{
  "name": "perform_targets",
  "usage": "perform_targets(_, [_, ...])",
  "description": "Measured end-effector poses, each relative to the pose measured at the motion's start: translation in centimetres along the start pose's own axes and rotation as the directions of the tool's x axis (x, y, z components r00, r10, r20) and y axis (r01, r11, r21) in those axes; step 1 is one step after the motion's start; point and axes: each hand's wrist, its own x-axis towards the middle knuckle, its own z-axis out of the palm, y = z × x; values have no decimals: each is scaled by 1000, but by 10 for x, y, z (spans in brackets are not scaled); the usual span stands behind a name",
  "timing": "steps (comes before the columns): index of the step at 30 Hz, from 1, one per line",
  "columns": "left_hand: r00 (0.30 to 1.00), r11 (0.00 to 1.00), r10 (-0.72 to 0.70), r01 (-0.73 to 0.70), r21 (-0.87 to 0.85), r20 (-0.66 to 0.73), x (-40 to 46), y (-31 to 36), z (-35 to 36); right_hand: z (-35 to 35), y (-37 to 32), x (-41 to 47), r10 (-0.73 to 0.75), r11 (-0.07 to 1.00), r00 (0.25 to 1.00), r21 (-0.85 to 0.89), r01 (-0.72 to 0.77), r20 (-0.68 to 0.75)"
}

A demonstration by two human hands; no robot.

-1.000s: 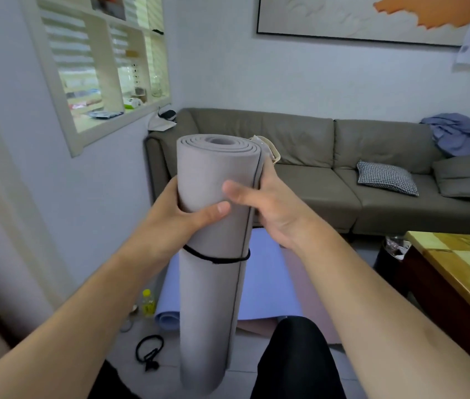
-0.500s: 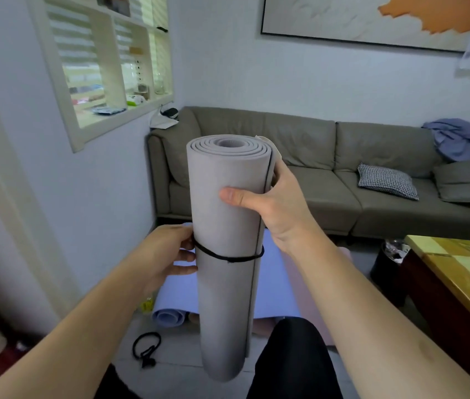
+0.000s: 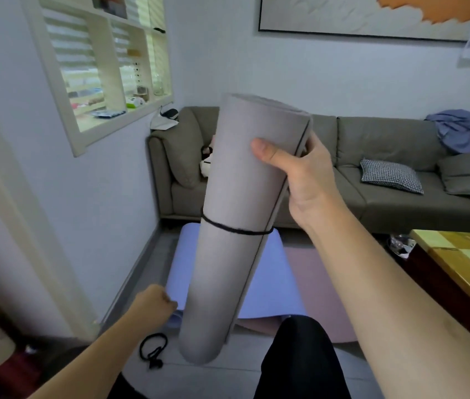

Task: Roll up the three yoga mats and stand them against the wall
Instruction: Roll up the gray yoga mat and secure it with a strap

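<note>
Right hand [image 3: 308, 180] is gripping the rolled grey mat [image 3: 236, 226] near its top end, thumb across the near face, remaining fingers wrapping behind and out of sight. Roll is hanging in the air, tilting: top leaning right and far, bottom end swinging near and left, above the floor tiles. One black band [image 3: 236, 230] is cinching it around the middle.

Left hand [image 3: 156, 308] is sitting low left of the roll's lower part, fingers curling into a fist; it appears to be holding nothing and is not touching the grey mat.

On the floor beyond: blue mat [image 3: 271, 272] lying mostly flat, near edge starting to curl; pink mat [image 3: 323, 283] lying flat to its right, partly under it. A second black band [image 3: 153, 351] is lying on the tiles, near left.

Risks, as judged:
- One-handed hold high up on a long roll: the free lower end is likely swinging, and could knock the sofa [image 3: 372, 174] or slip the grip.
- Single band only; ends could be loosening or telescoping when stood up.
- Stood too upright against the left wall [image 3: 107, 197], the roll could be toppling onto the flat mats.
- Loose band underfoot: a trip or snag hazard.

Two mats unrolled; task early.
</note>
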Motion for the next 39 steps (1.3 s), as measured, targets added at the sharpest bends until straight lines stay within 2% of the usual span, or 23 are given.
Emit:
perform_targets(3, [998, 960, -25, 10, -281, -49, 6, -7, -10, -4, -7, 8, -12, 1000, 1000, 0, 12, -2])
perform_targets(5, [970, 884, -27, -89, -458, -240, 0, 25, -34, -1, 3, 3, 14, 1000, 1000, -18, -14, -17])
perform_targets(7, [881, 778, -6, -293, -556, -473, -18, 65, -68, 5, 17, -5, 43, 999, 997, -24, -44, -58])
perform_targets(8, [851, 690, 48, -407, -599, -523, -29, 84, -87, 9, 24, -9, 61, 998, 995, -28, -64, -82])
perform_targets(9, [852, 601, 154, -483, -636, -501, -44, 101, -104, 12, 29, -11, 75, 996, 991, -47, -80, -108])
perform_targets(10, [864, 550, 304, -503, -667, -401, -58, 116, -117, 15, 33, -12, 81, 993, 987, -75, -91, -136])
perform_targets(11, [860, 578, 445, -489, -653, -250, -71, 131, -123, 17, 37, -12, 81, 988, 982, -115, -101, -168])
perform_targets(12, [840, 645, 527, -493, -583, -127, -81, 143, -124, 20, 37, -12, 82, 979, 975, -166, -117, -205])
perform_targets(13, [836, 717, 543, -508, -477, -75, -85, 153, -121, 24, 35, -12, 87, 967, 967, -215, -140, -238])
perform_targets(15, [865, 793, 481, -499, -349, -143, -84, 164, -109, 29, 28, -13, 118, 958, 963, -229, -175, -242])
perform_targets(16, [879, 790, 430, -476, -385, -206, -84, 166, -105, 30, 22, -15, 163, 965, 969, -175, -196, -184])
perform_targets(17, [879, 750, 377, -474, -462, -290, -82, 166, -104, 27, 15, -17, 210, 969, 976, -118, -216, -65])
perform_targets(19, [854, 648, 276, -504, -572, -441, -78, 162, -105, 16, -2, -21, 278, 961, 941, -55, -272, 191])
perform_targets(20, [840, 625, 234, -516, -586, -490, -77, 157, -107, 9, -5, -23, 304, 952, 919, -32, -306, 252])
perform_targets(21, [831, 622, 207, -519, -586, -516, -76, 153, -110, 2, -3, -22, 325, 942, 910, -4, -336, 256])
perform_targets(23, [827, 627, 185, -516, -584, -531, -76, 149, -113, -5, 10, -22, 362, 927, 922, 50, -371, 140])
perform_targets(25, [823, 614, 185, -524, -590, -537, -76, 150, -114, -6, 32, -25, 423, 906, 906, 30, -422, -18])
perform_targets(28, [809, 599, 188, -544, -588, -556, -77, 155, -113, -7, 61, -35, 550, 794, 821, -207, -571, -156])
perform_targets(30, [802, 577, 187, -557, -597, -568, -78, 159, -113, -11, 71, -39, 606, 725, 775, -278, -631, -178])
perform_targets(32, [793, 560, 185, -571, -600, -581, -80, 162, -113, -13, 73, -39, 606, 710, 776, -321, -627, -175])
perform_targets(35, [787, 556, 203, -583, -593, -583, -83, 165, -118, -14, 73, -38, 528, 773, 838, -331, -542, -138])
perform_targets(39, [781, 533, 229, -600, -597, -581, -83, 168, -127, -14, 70, -39, 494, 825, 862, -256, -505, -108])
